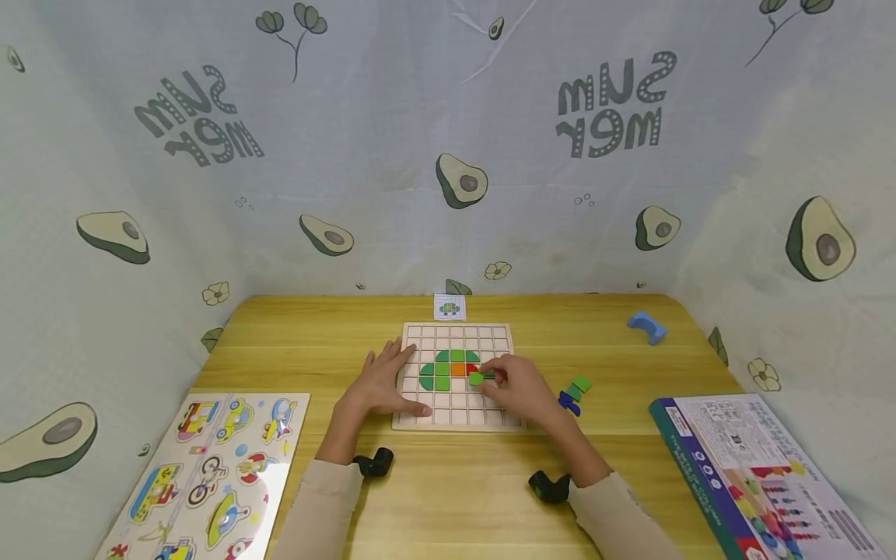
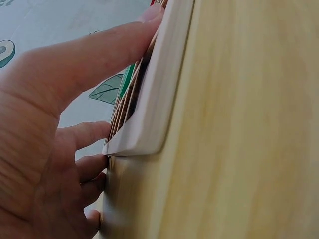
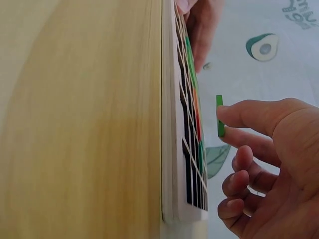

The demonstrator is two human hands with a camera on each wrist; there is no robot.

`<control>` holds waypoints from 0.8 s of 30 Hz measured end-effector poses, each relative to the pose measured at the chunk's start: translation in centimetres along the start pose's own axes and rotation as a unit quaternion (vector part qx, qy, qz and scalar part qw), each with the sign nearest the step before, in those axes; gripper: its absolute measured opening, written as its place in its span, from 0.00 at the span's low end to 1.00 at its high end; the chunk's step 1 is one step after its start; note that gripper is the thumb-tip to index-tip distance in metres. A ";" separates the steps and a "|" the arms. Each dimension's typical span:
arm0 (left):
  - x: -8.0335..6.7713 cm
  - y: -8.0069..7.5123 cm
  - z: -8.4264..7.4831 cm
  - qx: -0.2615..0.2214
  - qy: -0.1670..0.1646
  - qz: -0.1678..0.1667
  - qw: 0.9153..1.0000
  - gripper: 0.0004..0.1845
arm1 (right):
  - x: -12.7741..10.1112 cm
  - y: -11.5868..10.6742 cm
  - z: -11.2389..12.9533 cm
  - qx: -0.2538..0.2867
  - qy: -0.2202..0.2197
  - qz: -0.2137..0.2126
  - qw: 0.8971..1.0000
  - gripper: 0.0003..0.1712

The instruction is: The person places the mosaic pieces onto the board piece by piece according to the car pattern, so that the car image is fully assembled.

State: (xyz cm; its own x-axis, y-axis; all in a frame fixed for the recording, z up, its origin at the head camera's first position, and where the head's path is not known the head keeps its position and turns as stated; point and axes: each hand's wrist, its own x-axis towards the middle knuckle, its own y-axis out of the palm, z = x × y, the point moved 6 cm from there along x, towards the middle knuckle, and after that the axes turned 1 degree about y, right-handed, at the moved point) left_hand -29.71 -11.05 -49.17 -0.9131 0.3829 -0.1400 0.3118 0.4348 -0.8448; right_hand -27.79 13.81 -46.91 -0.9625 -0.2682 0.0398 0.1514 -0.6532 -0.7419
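Note:
On the table lies a pale wooden grid board [image 1: 490, 417] with several green tiles [image 1: 442, 369], an orange square tile [image 1: 458, 369] and a red tile [image 1: 472, 368] set in its middle. My left hand [image 1: 378, 386] rests along the board's left side, fingers spread, thumb on its near left part. Between thumb and index finger my right hand [image 1: 519, 383] pinches a green square tile [image 3: 220, 115]. In the right wrist view that tile is held above the grid, and the other fingers are loosely curled. In the head view it overlaps cells just below the red tile.
Behind the board lies a small picture card [image 1: 449, 307]. Loose green tiles [image 1: 582, 383] and dark blue pieces [image 1: 570, 403] lie right of the board. Farther right are a blue arched block [image 1: 648, 327] and a printed box [image 1: 763, 467]. A vehicle puzzle board [image 1: 203, 474] lies at left.

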 end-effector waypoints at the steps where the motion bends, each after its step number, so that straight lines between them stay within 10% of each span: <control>1: 0.0 0.0 0.0 0.000 0.000 0.000 1.000 0.66 | 0.1 0.2 0.2 0.001 -0.003 0.002 1.000 0.11; 24: 0.0 0.2 0.2 0.007 -0.004 -0.003 1.000 0.65 | 1.1 2.6 1.5 -0.001 -0.004 0.017 1.000 0.10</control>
State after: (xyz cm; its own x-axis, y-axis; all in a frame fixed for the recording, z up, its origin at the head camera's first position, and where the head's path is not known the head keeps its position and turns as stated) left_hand -29.71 -11.15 -49.40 -0.9166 0.3748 -0.1392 0.3034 0.4253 -0.8527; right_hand -28.15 10.77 -47.78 -0.9550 -0.2960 0.0195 0.1840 -0.6425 -0.7439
